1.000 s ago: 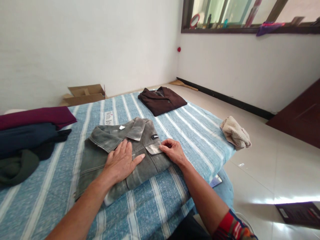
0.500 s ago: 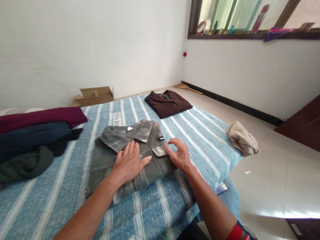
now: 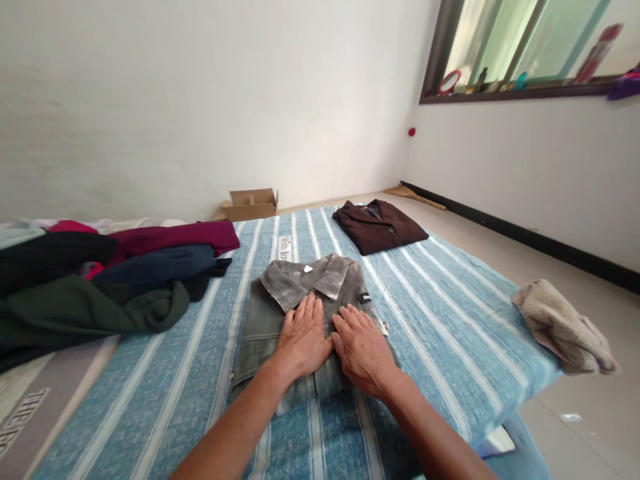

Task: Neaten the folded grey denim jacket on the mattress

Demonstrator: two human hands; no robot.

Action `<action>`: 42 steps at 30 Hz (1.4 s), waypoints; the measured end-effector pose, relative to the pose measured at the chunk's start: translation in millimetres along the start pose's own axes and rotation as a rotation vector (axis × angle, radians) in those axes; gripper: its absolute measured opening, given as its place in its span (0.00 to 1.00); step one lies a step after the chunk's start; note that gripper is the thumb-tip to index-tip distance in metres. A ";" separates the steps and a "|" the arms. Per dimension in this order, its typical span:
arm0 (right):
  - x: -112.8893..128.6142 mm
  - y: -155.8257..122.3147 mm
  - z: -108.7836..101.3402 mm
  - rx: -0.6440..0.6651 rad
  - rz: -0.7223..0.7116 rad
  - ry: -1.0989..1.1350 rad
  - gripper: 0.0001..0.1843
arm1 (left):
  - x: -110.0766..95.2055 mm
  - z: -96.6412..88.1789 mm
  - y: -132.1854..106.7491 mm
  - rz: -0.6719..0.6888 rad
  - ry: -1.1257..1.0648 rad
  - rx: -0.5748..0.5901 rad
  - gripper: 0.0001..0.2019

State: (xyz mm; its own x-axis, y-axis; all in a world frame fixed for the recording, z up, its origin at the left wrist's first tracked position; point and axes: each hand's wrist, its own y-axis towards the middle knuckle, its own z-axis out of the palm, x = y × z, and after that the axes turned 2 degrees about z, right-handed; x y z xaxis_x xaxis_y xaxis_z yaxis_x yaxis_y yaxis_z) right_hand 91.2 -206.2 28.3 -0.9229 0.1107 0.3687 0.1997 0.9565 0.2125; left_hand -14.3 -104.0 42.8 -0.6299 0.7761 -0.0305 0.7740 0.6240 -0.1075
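A grey denim jacket [image 3: 265, 339] lies folded on the bed, its collar pointing away from me and a small black label on its right side. My left hand [image 3: 304, 339] rests flat on the jacket's front, just below the collar. Beside it, my right hand [image 3: 364, 348] is pressed flat on the right half of the jacket, fingers stretched forward. The two thumbs nearly meet over the jacket's middle. Neither hand grips anything. Part of the jacket's lower edge is hidden under my forearms.
The bed has a blue striped sheet [image 3: 200, 373]. A folded dark brown garment [image 3: 383, 230] lies at its far end. Piled clothes [image 3: 150, 273] lie at left, a beige cloth [image 3: 563, 327] hangs at the right corner, and a cardboard box [image 3: 253, 205] stands behind.
My right hand has moved from the jacket's right edge onto its front and flattened beside the left. The left stays on the jacket. The view has turned left.
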 end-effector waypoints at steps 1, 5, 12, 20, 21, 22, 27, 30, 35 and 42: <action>-0.6 -0.5 0.2 0.016 -0.002 0.001 0.23 | -0.2 0.1 -0.6 0.000 -0.006 0.000 0.35; -1.2 -2.3 -1.2 0.064 0.004 -0.004 0.26 | -0.2 2.1 -1.2 -0.008 -0.028 0.019 0.35; -1.7 -8.3 2.6 0.126 -0.023 -0.009 0.44 | 4.1 -1.4 -1.7 -0.007 -0.140 0.045 0.39; -0.6 -10.6 1.6 0.094 -0.038 -0.020 0.44 | 11.0 -12.3 -8.6 0.029 -0.265 0.080 0.38; 0.0 -10.1 0.9 0.098 -0.038 -0.024 0.45 | 11.6 -12.7 -9.1 0.031 -0.270 0.077 0.38; 0.9 -9.8 0.3 0.096 -0.038 -0.029 0.45 | 12.4 -13.0 -9.7 0.034 -0.274 0.074 0.38; 10.3 -11.4 0.5 0.020 -0.084 -0.019 0.45 | 20.3 -11.3 -13.4 0.064 -0.286 0.027 0.31; 18.7 -15.5 7.3 -0.011 -0.122 -0.012 0.45 | 26.8 -7.4 -14.7 0.097 -0.263 -0.007 0.26; 27.5 -23.4 26.5 -0.046 -0.131 -0.033 0.46 | 31.1 -4.3 -16.1 0.129 -0.206 -0.002 0.25; 27.5 -25.3 36.1 -0.018 -0.117 -0.033 0.46 | 29.7 -7.2 -17.3 0.113 -0.218 0.008 0.24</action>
State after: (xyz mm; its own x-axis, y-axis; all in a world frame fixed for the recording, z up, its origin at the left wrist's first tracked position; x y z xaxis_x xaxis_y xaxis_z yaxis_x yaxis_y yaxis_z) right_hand 48.9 -217.6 0.4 -0.9506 0.0083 0.3104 0.0960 0.9585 0.2685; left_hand -46.0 -91.1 50.9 -0.5387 0.8027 -0.2560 0.8406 0.5325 -0.0992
